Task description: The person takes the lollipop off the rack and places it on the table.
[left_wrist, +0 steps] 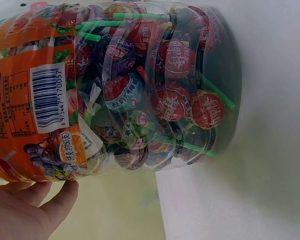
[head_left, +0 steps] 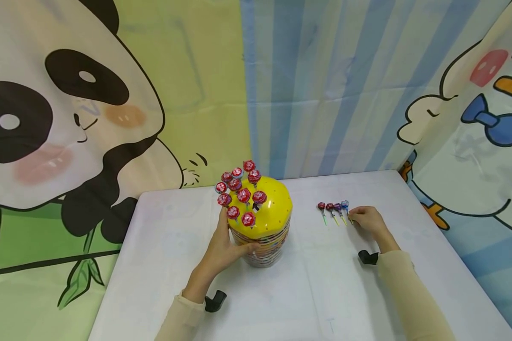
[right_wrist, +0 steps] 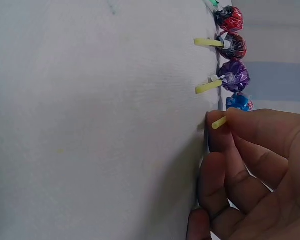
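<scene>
A clear plastic jar [head_left: 264,258] with a yellow lid [head_left: 279,203] stands on the table, packed with wrapped lollipops. Several red-wrapped lollipops [head_left: 243,194] stick up out of the lid. My left hand [head_left: 219,244] grips the jar's near left side, thumb across the front; in the left wrist view its fingers lie against the orange label [left_wrist: 25,100]. To the right, my right hand [head_left: 369,220] pinches the yellow stick of a blue-wrapped lollipop [right_wrist: 238,102] between thumb and forefinger, close to the tabletop. That lollipop ends a short row beside a purple one [right_wrist: 234,77].
Two dark red lollipops [head_left: 321,206] lie at the row's left part, sticks toward me. The white table [head_left: 315,284] meets a printed cloth backdrop [head_left: 324,85] behind, with a panda [head_left: 85,142] on the left. A black strap end [head_left: 368,257] hangs by my right wrist.
</scene>
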A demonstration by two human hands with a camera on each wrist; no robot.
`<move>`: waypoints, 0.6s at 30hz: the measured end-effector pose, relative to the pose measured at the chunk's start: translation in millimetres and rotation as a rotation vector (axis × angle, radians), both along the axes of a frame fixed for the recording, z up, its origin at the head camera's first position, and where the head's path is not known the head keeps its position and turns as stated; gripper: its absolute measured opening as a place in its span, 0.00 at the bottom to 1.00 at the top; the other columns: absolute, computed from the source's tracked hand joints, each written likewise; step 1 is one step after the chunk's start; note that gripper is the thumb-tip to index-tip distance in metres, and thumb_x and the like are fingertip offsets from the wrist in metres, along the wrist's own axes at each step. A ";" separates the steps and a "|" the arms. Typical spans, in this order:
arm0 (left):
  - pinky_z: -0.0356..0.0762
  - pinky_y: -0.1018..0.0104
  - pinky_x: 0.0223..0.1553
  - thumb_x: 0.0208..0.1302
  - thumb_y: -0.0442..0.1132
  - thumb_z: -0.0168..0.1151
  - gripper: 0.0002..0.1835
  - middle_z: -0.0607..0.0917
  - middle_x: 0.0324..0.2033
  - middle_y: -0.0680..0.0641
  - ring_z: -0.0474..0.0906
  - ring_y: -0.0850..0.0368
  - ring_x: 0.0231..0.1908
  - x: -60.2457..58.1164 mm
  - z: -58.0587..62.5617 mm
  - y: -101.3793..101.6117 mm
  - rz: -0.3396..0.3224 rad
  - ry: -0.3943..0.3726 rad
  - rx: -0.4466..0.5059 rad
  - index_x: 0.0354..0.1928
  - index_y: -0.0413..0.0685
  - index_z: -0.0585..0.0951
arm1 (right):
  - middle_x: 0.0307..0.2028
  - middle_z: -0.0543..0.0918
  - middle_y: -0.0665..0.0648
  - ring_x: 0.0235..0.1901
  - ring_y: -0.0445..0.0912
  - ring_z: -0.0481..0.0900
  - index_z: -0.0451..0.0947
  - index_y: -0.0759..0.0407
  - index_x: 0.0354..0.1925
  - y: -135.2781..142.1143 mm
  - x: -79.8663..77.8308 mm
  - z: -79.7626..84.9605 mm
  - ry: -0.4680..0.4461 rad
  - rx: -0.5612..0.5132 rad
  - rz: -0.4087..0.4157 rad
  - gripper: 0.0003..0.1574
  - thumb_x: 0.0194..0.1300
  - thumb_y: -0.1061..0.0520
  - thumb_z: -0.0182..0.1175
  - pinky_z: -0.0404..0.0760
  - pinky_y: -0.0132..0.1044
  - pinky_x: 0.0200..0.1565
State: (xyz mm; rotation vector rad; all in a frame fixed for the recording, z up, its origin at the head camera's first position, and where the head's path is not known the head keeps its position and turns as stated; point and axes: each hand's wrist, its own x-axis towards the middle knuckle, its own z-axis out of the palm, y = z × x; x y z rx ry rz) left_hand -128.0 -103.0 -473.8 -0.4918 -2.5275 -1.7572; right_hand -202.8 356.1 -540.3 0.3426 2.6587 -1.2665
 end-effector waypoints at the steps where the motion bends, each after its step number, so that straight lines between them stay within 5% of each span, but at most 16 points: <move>1: 0.56 0.37 0.69 0.42 0.58 0.82 0.66 0.64 0.70 0.62 0.59 0.56 0.71 -0.1 -0.2 0.0 0.001 0.000 0.000 0.76 0.79 0.43 | 0.40 0.83 0.59 0.39 0.49 0.74 0.82 0.70 0.49 -0.3 -0.2 0.0 -0.003 0.012 0.003 0.19 0.73 0.54 0.58 0.73 0.40 0.41; 11: 0.56 0.37 0.69 0.43 0.58 0.82 0.66 0.64 0.70 0.62 0.58 0.56 0.71 0.2 -0.1 -0.1 -0.003 0.005 -0.004 0.76 0.79 0.43 | 0.38 0.83 0.59 0.38 0.51 0.75 0.82 0.69 0.48 -1.6 0.1 3.2 -0.012 0.072 0.033 0.19 0.73 0.54 0.58 0.73 0.42 0.40; 18: 0.58 0.39 0.69 0.42 0.58 0.82 0.65 0.65 0.69 0.63 0.59 0.58 0.71 0.5 0.1 0.1 0.005 0.007 -0.002 0.76 0.78 0.44 | 0.47 0.83 0.66 0.44 0.56 0.77 0.81 0.68 0.52 -4.1 6.0 5.9 0.052 0.085 0.004 0.19 0.73 0.54 0.58 0.77 0.46 0.43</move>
